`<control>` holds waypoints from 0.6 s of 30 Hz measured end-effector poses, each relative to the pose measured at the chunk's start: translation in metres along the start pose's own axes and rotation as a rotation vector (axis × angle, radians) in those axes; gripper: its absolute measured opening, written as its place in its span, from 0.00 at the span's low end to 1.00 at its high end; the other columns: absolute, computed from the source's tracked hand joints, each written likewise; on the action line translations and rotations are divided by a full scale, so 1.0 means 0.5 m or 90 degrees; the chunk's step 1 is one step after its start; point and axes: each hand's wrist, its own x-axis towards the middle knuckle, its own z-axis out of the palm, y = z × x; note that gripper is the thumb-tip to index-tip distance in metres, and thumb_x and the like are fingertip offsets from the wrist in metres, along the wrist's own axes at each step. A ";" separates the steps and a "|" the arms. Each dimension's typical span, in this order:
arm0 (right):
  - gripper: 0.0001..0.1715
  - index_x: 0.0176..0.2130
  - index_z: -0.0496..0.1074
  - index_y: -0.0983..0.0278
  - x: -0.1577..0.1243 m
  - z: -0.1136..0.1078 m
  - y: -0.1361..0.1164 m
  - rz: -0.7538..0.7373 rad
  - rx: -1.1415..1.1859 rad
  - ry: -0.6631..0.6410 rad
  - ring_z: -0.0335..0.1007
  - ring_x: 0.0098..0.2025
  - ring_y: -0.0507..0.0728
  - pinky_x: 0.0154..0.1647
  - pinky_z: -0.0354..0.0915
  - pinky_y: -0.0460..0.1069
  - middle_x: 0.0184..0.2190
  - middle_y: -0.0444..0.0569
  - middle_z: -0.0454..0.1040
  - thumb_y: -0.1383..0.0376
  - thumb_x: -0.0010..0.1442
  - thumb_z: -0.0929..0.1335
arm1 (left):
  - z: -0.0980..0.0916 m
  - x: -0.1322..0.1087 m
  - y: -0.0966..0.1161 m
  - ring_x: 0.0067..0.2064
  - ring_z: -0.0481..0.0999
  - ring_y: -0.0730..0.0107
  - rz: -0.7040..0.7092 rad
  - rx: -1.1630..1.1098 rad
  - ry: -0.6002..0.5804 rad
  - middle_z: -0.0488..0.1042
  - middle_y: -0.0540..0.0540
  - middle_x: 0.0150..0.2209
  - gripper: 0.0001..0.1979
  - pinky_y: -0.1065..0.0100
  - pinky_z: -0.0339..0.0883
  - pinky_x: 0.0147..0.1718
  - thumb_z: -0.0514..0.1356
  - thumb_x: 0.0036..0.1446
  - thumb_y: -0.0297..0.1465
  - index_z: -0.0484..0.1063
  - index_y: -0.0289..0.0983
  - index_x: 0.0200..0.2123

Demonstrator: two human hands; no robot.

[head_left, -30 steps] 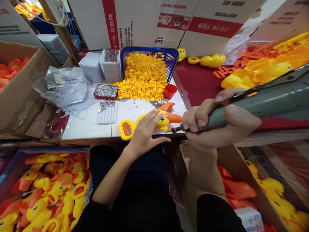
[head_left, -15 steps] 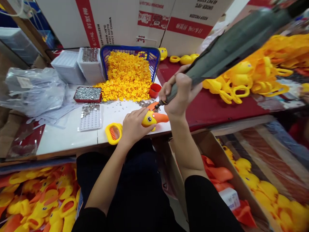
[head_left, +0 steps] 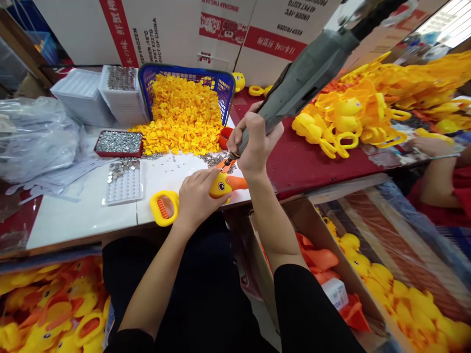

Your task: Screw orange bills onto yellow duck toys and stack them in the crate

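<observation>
My left hand (head_left: 199, 198) is wrapped over a yellow plastic duck toy (head_left: 222, 187) with an orange bill, pressing it on the white worktop. The toy's yellow loop handle (head_left: 164, 208), with an orange ribbed strip inside, sticks out left of my wrist. My right hand (head_left: 254, 142) grips a grey electric screwdriver (head_left: 300, 81), held at a slant. Its bit points down at the orange part on the duck's far side and seems to touch it. My left fingers hide much of the duck's body.
Behind are a blue basket (head_left: 143, 81) spilling small yellow parts (head_left: 184, 117), a red tray of screws (head_left: 118, 143) and a clear tray with metal discs (head_left: 125, 181). Yellow duck parts (head_left: 342, 117) lie heaped at right, near another person's arm (head_left: 437, 179). An open carton (head_left: 294, 215) stands below.
The view has shifted, so the bench appears further left and another person's arm shows at right. The screwdriver stands a little steeper. Both hands keep their hold.
</observation>
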 end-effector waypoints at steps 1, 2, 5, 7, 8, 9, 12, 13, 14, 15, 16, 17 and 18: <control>0.24 0.32 0.59 0.53 0.001 -0.001 0.001 0.009 -0.016 -0.010 0.48 0.14 0.51 0.16 0.52 0.51 0.15 0.33 0.53 0.41 0.55 0.70 | 0.000 0.000 0.000 0.59 0.78 0.49 0.001 -0.002 -0.002 0.80 0.40 0.58 0.29 0.54 0.71 0.55 0.73 0.54 0.40 0.76 0.40 0.57; 0.26 0.32 0.59 0.53 0.001 -0.003 0.002 0.019 -0.033 -0.022 0.50 0.15 0.52 0.16 0.52 0.51 0.16 0.34 0.53 0.38 0.54 0.71 | -0.001 0.000 0.000 0.59 0.78 0.49 0.002 -0.005 -0.004 0.80 0.40 0.59 0.28 0.54 0.71 0.55 0.73 0.54 0.40 0.76 0.40 0.57; 0.30 0.33 0.60 0.52 0.002 -0.006 0.003 0.063 -0.057 -0.039 0.55 0.16 0.55 0.16 0.52 0.52 0.16 0.36 0.52 0.34 0.50 0.72 | -0.002 0.000 0.001 0.60 0.78 0.49 -0.003 -0.009 -0.012 0.79 0.41 0.60 0.28 0.54 0.71 0.55 0.73 0.54 0.40 0.76 0.41 0.57; 0.31 0.33 0.62 0.52 0.002 -0.007 0.005 0.091 -0.042 -0.027 0.57 0.17 0.56 0.16 0.53 0.53 0.16 0.36 0.52 0.33 0.49 0.72 | -0.002 0.000 0.003 0.60 0.77 0.48 -0.006 -0.011 -0.017 0.79 0.42 0.60 0.28 0.54 0.71 0.55 0.73 0.54 0.40 0.76 0.42 0.57; 0.31 0.33 0.62 0.52 0.001 -0.007 0.008 0.097 -0.032 -0.022 0.58 0.18 0.56 0.17 0.54 0.53 0.16 0.36 0.52 0.33 0.49 0.72 | -0.002 0.000 0.003 0.60 0.77 0.48 -0.008 -0.012 -0.019 0.79 0.42 0.61 0.28 0.54 0.70 0.56 0.73 0.55 0.41 0.75 0.42 0.58; 0.31 0.33 0.62 0.51 0.001 -0.009 0.011 0.096 -0.023 -0.020 0.59 0.19 0.56 0.17 0.54 0.53 0.16 0.37 0.52 0.33 0.48 0.72 | -0.002 0.000 0.004 0.60 0.77 0.48 -0.009 -0.013 -0.019 0.78 0.42 0.61 0.28 0.54 0.70 0.56 0.72 0.55 0.40 0.75 0.42 0.58; 0.30 0.32 0.61 0.51 0.004 -0.015 0.030 0.074 -0.010 -0.045 0.58 0.21 0.56 0.19 0.55 0.54 0.15 0.37 0.53 0.34 0.48 0.72 | 0.000 -0.001 0.004 0.60 0.77 0.48 -0.010 -0.012 -0.018 0.79 0.41 0.60 0.27 0.54 0.70 0.56 0.72 0.55 0.40 0.75 0.41 0.57; 0.30 0.32 0.61 0.51 0.006 -0.017 0.037 0.066 -0.007 -0.064 0.58 0.21 0.55 0.20 0.56 0.54 0.15 0.37 0.53 0.34 0.47 0.72 | 0.000 -0.002 0.003 0.60 0.77 0.48 -0.010 -0.012 -0.017 0.79 0.41 0.60 0.27 0.54 0.70 0.56 0.72 0.55 0.40 0.74 0.41 0.57; 0.30 0.31 0.60 0.51 0.007 -0.019 0.043 0.058 -0.004 -0.084 0.58 0.22 0.55 0.21 0.56 0.54 0.14 0.36 0.53 0.35 0.47 0.72 | 0.001 -0.002 0.002 0.60 0.77 0.48 -0.010 -0.012 -0.016 0.79 0.40 0.59 0.28 0.54 0.70 0.56 0.72 0.55 0.40 0.74 0.40 0.57; 0.30 0.31 0.60 0.51 0.007 -0.019 0.046 0.047 0.002 -0.105 0.58 0.22 0.55 0.21 0.57 0.54 0.14 0.36 0.53 0.35 0.48 0.73 | 0.002 -0.003 0.002 0.59 0.78 0.48 -0.013 -0.014 -0.013 0.80 0.39 0.58 0.29 0.55 0.70 0.56 0.73 0.54 0.41 0.73 0.40 0.58; 0.30 0.31 0.60 0.52 0.007 -0.019 0.048 0.029 0.012 -0.124 0.57 0.22 0.54 0.21 0.58 0.54 0.14 0.35 0.53 0.36 0.49 0.73 | 0.002 -0.003 0.002 0.58 0.78 0.48 -0.020 -0.016 -0.011 0.80 0.38 0.57 0.31 0.55 0.70 0.56 0.73 0.53 0.41 0.72 0.38 0.58; 0.29 0.32 0.60 0.52 0.005 -0.018 0.046 0.012 0.023 -0.143 0.55 0.21 0.53 0.21 0.58 0.53 0.14 0.34 0.54 0.38 0.50 0.74 | 0.003 -0.004 0.002 0.57 0.79 0.48 -0.030 -0.019 -0.009 0.81 0.37 0.55 0.34 0.55 0.70 0.55 0.74 0.52 0.41 0.70 0.37 0.59; 0.28 0.32 0.60 0.53 0.003 -0.016 0.042 -0.005 0.033 -0.161 0.53 0.20 0.51 0.20 0.58 0.52 0.14 0.33 0.54 0.40 0.52 0.74 | 0.003 -0.005 0.002 0.56 0.80 0.47 -0.041 -0.021 -0.007 0.81 0.37 0.54 0.36 0.54 0.71 0.55 0.74 0.51 0.41 0.69 0.36 0.60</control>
